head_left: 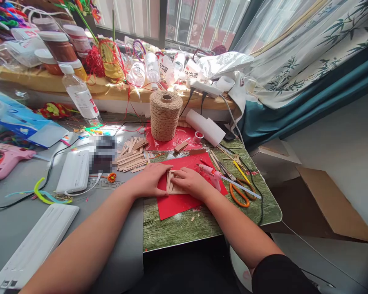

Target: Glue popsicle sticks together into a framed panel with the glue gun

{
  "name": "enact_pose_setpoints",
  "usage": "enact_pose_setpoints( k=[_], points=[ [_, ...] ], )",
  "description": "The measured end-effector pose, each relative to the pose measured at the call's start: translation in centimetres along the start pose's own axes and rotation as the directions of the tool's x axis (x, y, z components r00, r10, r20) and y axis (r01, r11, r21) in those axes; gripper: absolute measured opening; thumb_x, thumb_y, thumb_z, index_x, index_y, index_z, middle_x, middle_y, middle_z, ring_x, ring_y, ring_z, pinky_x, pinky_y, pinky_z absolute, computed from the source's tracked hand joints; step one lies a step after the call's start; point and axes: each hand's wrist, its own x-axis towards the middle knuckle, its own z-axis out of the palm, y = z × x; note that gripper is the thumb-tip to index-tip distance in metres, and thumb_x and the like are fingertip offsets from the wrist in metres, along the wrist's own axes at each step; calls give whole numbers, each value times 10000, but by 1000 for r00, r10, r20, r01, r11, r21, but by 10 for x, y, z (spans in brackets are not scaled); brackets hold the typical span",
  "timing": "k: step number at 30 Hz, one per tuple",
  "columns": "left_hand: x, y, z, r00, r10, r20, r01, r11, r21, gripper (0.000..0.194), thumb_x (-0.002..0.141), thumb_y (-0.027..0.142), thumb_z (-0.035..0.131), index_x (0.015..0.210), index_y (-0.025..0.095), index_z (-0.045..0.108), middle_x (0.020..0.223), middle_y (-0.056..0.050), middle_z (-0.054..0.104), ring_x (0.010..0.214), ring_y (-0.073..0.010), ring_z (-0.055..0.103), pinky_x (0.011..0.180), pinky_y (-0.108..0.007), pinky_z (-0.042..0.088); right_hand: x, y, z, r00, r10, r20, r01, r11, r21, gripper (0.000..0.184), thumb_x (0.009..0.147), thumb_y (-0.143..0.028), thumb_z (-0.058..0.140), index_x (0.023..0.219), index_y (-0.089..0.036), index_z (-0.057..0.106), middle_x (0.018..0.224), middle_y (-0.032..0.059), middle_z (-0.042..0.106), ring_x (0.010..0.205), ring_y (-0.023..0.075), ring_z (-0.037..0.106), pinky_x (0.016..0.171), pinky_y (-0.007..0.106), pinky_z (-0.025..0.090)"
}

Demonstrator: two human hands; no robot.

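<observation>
A small rectangular craft-stick frame [169, 184] lies on a sheet of red paper [168, 207]. My left hand [149, 179] braces its left side, thumb at the near corner and forefinger at the far one. Over the right part, my right hand [192, 183] has its fingers bent and pressed onto the sticks; its palm hides much of the frame. Whether a loose stick is under those fingertips I cannot make out. Just right of that hand lies a pink glue gun [214, 174] with a clear glue stick poking out. A pile of craft sticks [131, 157] sits beyond my left hand.
Orange-handled scissors [239, 194] and a yellow tool [241, 170] lie on the right. A twine spool [166, 116] stands behind the paper. White power banks [73, 171], a second pink glue gun [10, 159] and a water bottle [81, 98] are on the left. Cables cross the table.
</observation>
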Motion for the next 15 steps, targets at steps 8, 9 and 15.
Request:
enact_pose_setpoints(
  k=[8,9,15],
  points=[
    [-1,-2,1,1000,8,-10,-8,1000,13,936,727,555,822,1530,266,435,1519,-117,555,1418,-354,487,1178,-494,364,-14,-13,4,983,124,-133,-98,977,190,314,1041,-180,503,1288,-225,692,1274,145,709,1168,270,654,1006,490,556],
    [0,-2,1,1000,8,-10,-8,1000,11,938,726,563,822,1528,265,436,1518,-116,556,1417,-353,489,1178,-494,365,-16,-18,3,980,139,-142,-109,973,202,319,1044,-190,498,1298,-224,687,1288,149,705,1200,276,646,1034,511,547],
    [1,-3,3,1000,-4,-21,4,1000,16,941,726,619,808,1516,254,450,1497,-137,564,1387,-359,519,1157,-501,390,-23,-41,2,986,142,-83,-123,973,194,373,1038,-242,513,1385,-176,633,1430,163,631,1357,300,567,1166,533,472]
  ],
)
